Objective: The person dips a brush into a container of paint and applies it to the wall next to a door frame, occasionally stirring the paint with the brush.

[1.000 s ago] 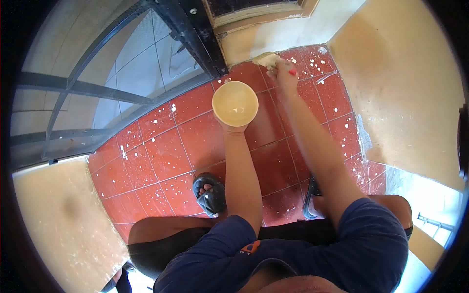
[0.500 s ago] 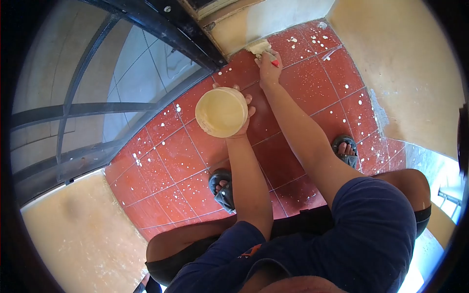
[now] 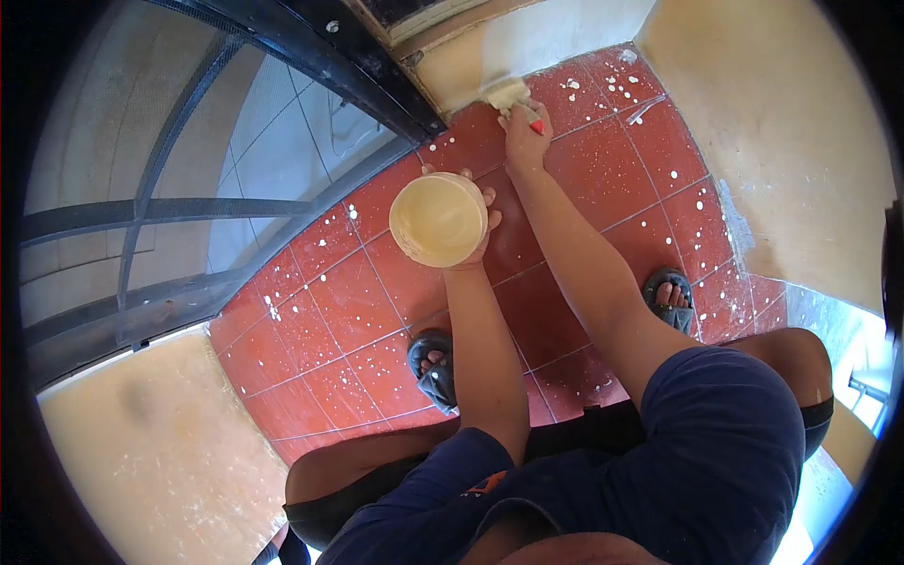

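My left hand (image 3: 491,215) is wrapped around a round tub (image 3: 439,219) with cream-coloured paint in it, its mouth facing up at me. Farther forward, my right hand (image 3: 527,130) grips a paintbrush (image 3: 508,93) by its handle, which has a red end. The wide, cream-coated bristles are at the foot of the low wall (image 3: 461,72), where it meets the floor. Part of that wall is pale white, while the stretch nearer the door frame is yellowish.
Red floor tiles (image 3: 593,174) carry many pale paint spots. A dark-framed mesh door (image 3: 273,209) stands on the left, and a yellowish wall (image 3: 782,141) rises on the right. My sandalled feet (image 3: 434,367) are set apart below my arms.
The brush and my right hand have shifted very slightly within the view, along with the whole scene. Both hands keep their holds on tub and brush.
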A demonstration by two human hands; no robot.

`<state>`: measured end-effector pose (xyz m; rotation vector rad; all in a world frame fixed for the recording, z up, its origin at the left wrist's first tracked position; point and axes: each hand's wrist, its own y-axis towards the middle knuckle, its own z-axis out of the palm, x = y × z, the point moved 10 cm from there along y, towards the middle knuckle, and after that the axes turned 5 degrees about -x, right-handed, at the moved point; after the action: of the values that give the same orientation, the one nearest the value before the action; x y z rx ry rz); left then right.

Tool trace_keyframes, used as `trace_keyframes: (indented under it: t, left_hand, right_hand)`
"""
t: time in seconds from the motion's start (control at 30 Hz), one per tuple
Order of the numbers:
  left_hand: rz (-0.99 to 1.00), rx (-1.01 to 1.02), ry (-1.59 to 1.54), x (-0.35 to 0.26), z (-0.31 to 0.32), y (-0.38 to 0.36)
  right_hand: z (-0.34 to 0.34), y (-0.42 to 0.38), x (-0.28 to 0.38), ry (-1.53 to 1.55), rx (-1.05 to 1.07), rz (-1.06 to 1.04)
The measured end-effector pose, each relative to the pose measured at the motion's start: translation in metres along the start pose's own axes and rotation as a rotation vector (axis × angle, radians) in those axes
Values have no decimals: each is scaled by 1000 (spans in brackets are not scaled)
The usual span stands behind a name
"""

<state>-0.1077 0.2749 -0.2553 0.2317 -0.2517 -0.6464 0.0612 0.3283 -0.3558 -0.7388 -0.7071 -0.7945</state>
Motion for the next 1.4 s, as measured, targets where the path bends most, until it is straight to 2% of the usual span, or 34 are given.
trace_keyframes:
  t: [0.1,0.23,0.3,0.43,0.5,0.63,0.73,0.8,0.93,1.0,1.03,1.1,1.23,1.3,1.33,1.4]
  left_hand:
    - [-13,37,-25,5,5,5]
    - [-9,24,19,8,4,4]
    - [-6,15,35,6,1,2]
    - [16,5,60,4,3,2]
    - [25,3,54,4,5,5]
    - [27,13,50,6,6,2]
    - [14,19,40,9,1,1]
    - [3,38,31,10,4,3]
    - [8,0,103,10,12,2]
    - [0,-17,165,10,9,1]
    - [-7,3,155,9,9,1]
    - [-6,19,147,8,7,-1]
    - [48,-13,70,7,5,1]
    - [45,0,51,10,8,3]
    - [44,-9,68,11,8,3]
    - [45,-27,84,8,0,-3]
  right_hand:
    - [-2,6,-17,-104,-10,51]
    - [20,15,-12,-11,49,-3]
    - [31,9,17,93,80,-59]
    - [15,-9,39,61,40,-84]
    - [0,-2,12,-167,50,-33]
    - [3,11,-12,-156,107,-80]
    - [8,14,-5,-237,111,-181]
    - [-4,15,-16,-252,-17,-110]
    - [13,24,-20,-386,24,-220]
    - [17,25,-15,-193,-19,-148]
    - [17,23,-8,-194,-17,-151]
    - [26,-5,23,152,1,-28]
    - [12,1,10,55,15,-68]
    - [16,6,-17,-10,-23,88]
    - [21,12,-21,-9,-22,87]
    - [44,7,11,4,36,-61]
